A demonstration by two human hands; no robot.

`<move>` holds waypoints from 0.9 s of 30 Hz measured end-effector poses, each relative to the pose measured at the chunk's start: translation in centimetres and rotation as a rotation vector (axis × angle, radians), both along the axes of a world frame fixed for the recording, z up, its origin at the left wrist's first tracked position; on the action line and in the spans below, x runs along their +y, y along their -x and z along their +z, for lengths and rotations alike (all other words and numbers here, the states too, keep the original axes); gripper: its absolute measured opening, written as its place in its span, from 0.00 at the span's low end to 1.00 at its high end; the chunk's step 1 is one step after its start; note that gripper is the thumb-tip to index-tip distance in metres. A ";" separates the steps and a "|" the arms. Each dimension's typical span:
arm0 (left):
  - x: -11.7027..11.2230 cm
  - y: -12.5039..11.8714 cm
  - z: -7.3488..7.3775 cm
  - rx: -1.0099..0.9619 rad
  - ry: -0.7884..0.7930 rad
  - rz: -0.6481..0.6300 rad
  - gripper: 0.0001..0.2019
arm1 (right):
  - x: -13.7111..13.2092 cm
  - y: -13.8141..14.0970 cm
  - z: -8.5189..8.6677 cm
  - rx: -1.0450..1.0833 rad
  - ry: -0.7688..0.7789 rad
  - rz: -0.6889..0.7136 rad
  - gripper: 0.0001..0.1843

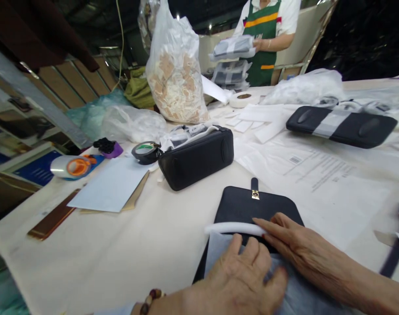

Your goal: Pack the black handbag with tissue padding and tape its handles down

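Note:
A flat black bag (252, 206) with a gold clasp lies in front of me. A pale grey-blue sheet (219, 249) covers its near part, with a white foam roll (234, 228) along the sheet's far edge. My left hand (241, 275) presses flat on the sheet, fingers spread. My right hand (284, 238) rests on the bag, its fingertips touching the foam roll's right end. Neither hand grips anything.
A second black bag (197, 157) stuffed with white paper lies beyond. Tape rolls (145, 152), a light blue sheet (110, 183) and a wooden strip (51, 221) lie left. Printed papers (317, 168) and a wrapped black bag (342, 125) sit right. Another person (268, 39) stacks wrapped items.

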State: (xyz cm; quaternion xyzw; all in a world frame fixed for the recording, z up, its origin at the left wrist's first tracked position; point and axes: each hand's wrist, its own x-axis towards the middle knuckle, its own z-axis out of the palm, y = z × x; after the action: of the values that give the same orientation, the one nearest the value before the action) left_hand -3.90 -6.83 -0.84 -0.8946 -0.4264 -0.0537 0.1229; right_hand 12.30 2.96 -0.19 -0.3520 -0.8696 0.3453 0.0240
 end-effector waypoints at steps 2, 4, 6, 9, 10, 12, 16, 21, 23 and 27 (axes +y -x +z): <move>0.1 0.0 -0.2 -0.023 0.008 0.004 0.15 | -0.3 0.0 0.2 0.045 0.069 0.036 0.19; 0.0 0.2 -0.5 -0.070 -0.007 0.001 0.16 | -0.5 0.2 0.7 0.046 0.123 0.085 0.16; -0.1 0.6 -0.8 -0.106 0.004 0.004 0.20 | -0.7 0.5 1.5 0.003 0.131 0.128 0.14; -0.2 1.4 -1.0 -0.061 0.146 0.000 0.24 | -0.2 0.0 2.9 -0.010 0.132 0.169 0.12; -0.2 1.6 -1.0 -0.037 0.199 -0.003 0.24 | 0.2 -0.6 3.3 0.009 0.135 0.158 0.12; 0.0 1.9 -1.1 -0.008 0.273 -0.005 0.24 | 0.7 -2.1 4.4 0.065 0.083 0.066 0.15; 0.5 1.9 -0.9 0.044 0.317 0.003 0.24 | -0.3 -4.6 6.5 0.148 -0.022 0.005 0.22; 0.6 1.9 -0.7 0.102 0.360 -0.012 0.24 | -4.2 -4.6 7.1 0.123 -0.099 0.129 0.26; 0.5 2.1 -0.9 0.078 0.336 0.001 0.24 | -5.2 -4.5 6.6 0.142 -0.223 0.090 0.23; 0.4 2.1 -0.8 0.084 0.343 0.015 0.24 | -5.7 -4.5 4.7 0.137 -0.332 -0.046 0.17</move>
State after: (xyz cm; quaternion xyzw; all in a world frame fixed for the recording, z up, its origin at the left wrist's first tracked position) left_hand -5.99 -6.46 -1.63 -0.9007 -0.4303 0.0583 -0.0136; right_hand 16.83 -2.71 4.51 -0.3389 -0.9027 0.2193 0.1487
